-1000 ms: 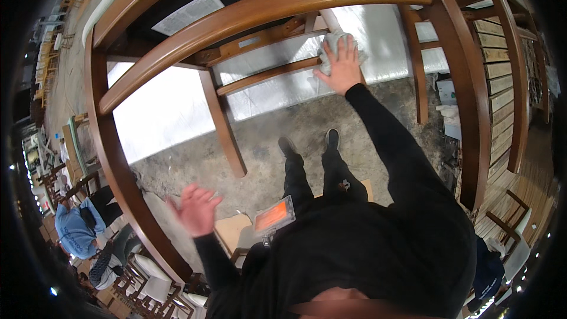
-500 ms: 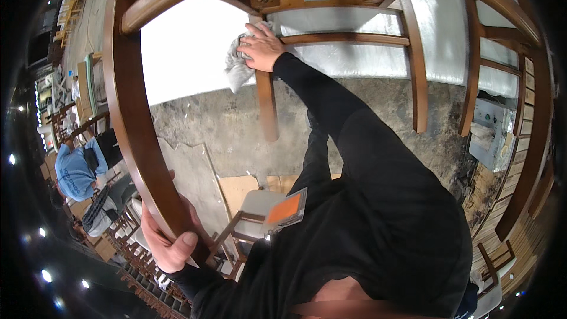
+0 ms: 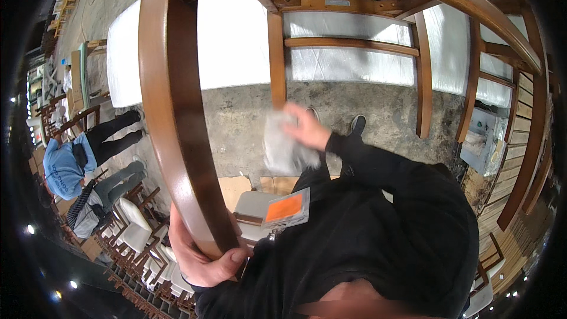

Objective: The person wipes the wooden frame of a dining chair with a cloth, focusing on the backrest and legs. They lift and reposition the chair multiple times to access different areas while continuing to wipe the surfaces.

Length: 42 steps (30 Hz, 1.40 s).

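A brown wooden chair frame point(image 3: 354, 3) lies before me, its legs and rails spread across the upper view. My left hand point(image 3: 204, 260) is wrapped round the end of a thick wooden post point(image 3: 177, 112) on the left. My right hand point(image 3: 308, 130) holds a pale grey cloth point(image 3: 282, 146), both blurred by motion. The cloth hangs by the lower end of a chair leg point(image 3: 276, 53); whether it touches the wood I cannot tell.
A white, film-wrapped surface point(image 3: 230, 47) lies under the chair. Two people point(image 3: 68, 168) are at the left, among several white-seated chairs point(image 3: 134, 224). At the right stands a grey box point(image 3: 479, 142) near wooden slats. A grey-seated chair point(image 3: 251, 202) is close below my hands.
My right hand has drawn the cloth down and toward me, from the upper part of the leg to its lower end. My left hand keeps its hold, and the view has shifted.
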### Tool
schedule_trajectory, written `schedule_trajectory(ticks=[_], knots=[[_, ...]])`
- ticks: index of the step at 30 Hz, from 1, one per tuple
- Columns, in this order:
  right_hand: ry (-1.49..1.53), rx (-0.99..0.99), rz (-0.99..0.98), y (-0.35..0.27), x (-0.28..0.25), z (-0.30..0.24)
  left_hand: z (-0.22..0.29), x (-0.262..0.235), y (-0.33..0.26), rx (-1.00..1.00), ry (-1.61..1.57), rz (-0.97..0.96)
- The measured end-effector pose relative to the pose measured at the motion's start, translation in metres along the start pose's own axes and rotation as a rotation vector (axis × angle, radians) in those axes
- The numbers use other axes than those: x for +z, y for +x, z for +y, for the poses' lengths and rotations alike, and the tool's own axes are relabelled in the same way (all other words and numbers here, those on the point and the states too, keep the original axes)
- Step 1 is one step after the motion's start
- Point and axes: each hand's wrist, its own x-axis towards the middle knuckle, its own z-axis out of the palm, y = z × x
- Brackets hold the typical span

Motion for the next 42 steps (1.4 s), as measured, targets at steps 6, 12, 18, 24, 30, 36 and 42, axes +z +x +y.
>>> schedule_trajectory(ticks=[6, 12, 18, 24, 30, 36, 42], knots=[[-0.920, -0.377, 0.548, 0.163, -0.072, -0.047, -0.003, -0.004, 0.000, 0.050, 0.148, -0.030], [-1.076, -0.310, 0.250, 0.117, -0.017, 0.007, 0.000, -0.007, 0.004, 0.016, 0.060, -0.065], [-0.761, -0.706, 0.686, 0.149, -0.052, -0.072, 0.002, -0.011, 0.006, -0.004, 0.018, -0.076], [-0.856, -0.772, 0.747, 0.220, -0.076, -0.076, 0.000, -0.006, 0.012, 0.045, -0.043, -0.022], [-0.605, -0.325, 0.734, 0.208, -0.067, -0.055, 0.002, -0.005, 0.012, 0.046, -0.056, 0.057], [-0.650, -1.112, 0.754, 0.244, -0.058, -0.149, 0.002, -0.024, 0.024, -0.005, -0.011, -0.186], [-0.827, -0.930, 0.960, 0.237, -0.057, -0.124, 0.001, -0.012, 0.015, 0.042, -0.059, -0.032]])
